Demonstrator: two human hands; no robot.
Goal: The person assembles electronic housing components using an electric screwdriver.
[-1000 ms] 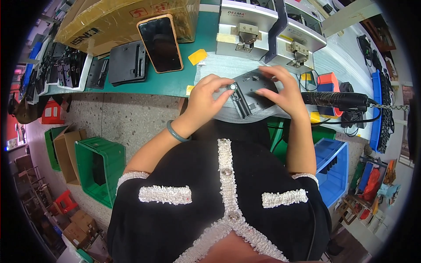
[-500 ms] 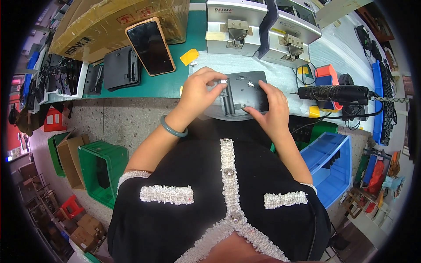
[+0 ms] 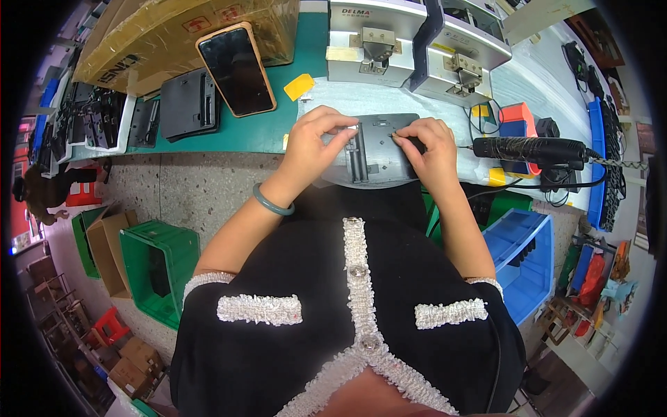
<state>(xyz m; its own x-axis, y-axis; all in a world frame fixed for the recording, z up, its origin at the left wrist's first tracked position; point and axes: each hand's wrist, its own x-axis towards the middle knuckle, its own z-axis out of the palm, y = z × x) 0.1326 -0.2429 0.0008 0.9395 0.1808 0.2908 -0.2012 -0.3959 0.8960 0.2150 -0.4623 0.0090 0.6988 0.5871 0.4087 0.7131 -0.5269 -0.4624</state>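
Observation:
A flat dark grey plastic housing (image 3: 383, 158) with rounded corners lies at the table's front edge, between my hands. Along its left part runs a long narrow battery compartment (image 3: 358, 156). My left hand (image 3: 314, 140) pinches thumb and forefinger together at the compartment's upper end; what sits between the fingertips is too small to name. With bent fingers, my right hand (image 3: 432, 151) pinches at the upper right of the housing, over a spot where a small pale piece showed before. Its fingertips hide whatever they grip.
An electric screwdriver (image 3: 528, 149) hangs level on the right, beside an orange-red holder (image 3: 517, 115). Two grey machines (image 3: 375, 69) stand behind. A phone (image 3: 236, 69) leans on a carton (image 3: 180, 42), near stacked black housings (image 3: 184, 104). Green (image 3: 160, 271) and blue crates (image 3: 521, 264) flank me below.
My right hand has moved from the housing's lower and right edges up onto its upper right face, fingers now pinched. My left hand stays at the compartment's upper end.

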